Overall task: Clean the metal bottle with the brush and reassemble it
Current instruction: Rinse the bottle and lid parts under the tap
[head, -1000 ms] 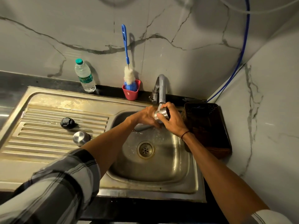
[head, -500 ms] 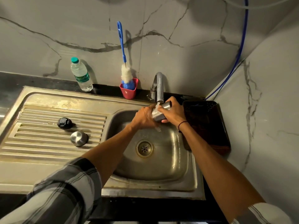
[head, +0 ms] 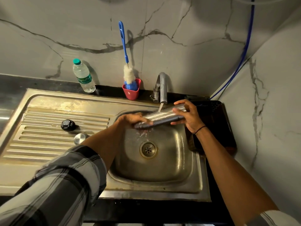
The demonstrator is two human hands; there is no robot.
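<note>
While water runs from the tap [head: 162, 88] onto its middle, I hold the metal bottle [head: 160, 117] nearly level over the sink [head: 156, 175], its long axis running from lower left to upper right across the basin. My left hand [head: 133, 119] has its fingers curled over the lower, nearer end; my right hand [head: 187, 115] grips the higher end by the tap, fingers and thumb wrapped round the barrel. Which end carries the mouth I cannot tell, since both are covered. The brush [head: 126, 62] stands upright in a red cup [head: 132, 92] at the back edge, well apart from both hands and up and to the left of the bottle; the blue handle leans against the wall. By my reading the left hand sits nearer to it, so that hand would have to let go and reach back past the tap while the right keeps the bottle, and the mouth would then need turning toward the brush side. On the draining board to the left lie a black cap [head: 67, 125] and a steel cup lid [head: 80, 138], the latter partly hidden by my left forearm, both awaiting reassembly. A plastic water bottle [head: 83, 77] stands on the desk by the wall.
</note>
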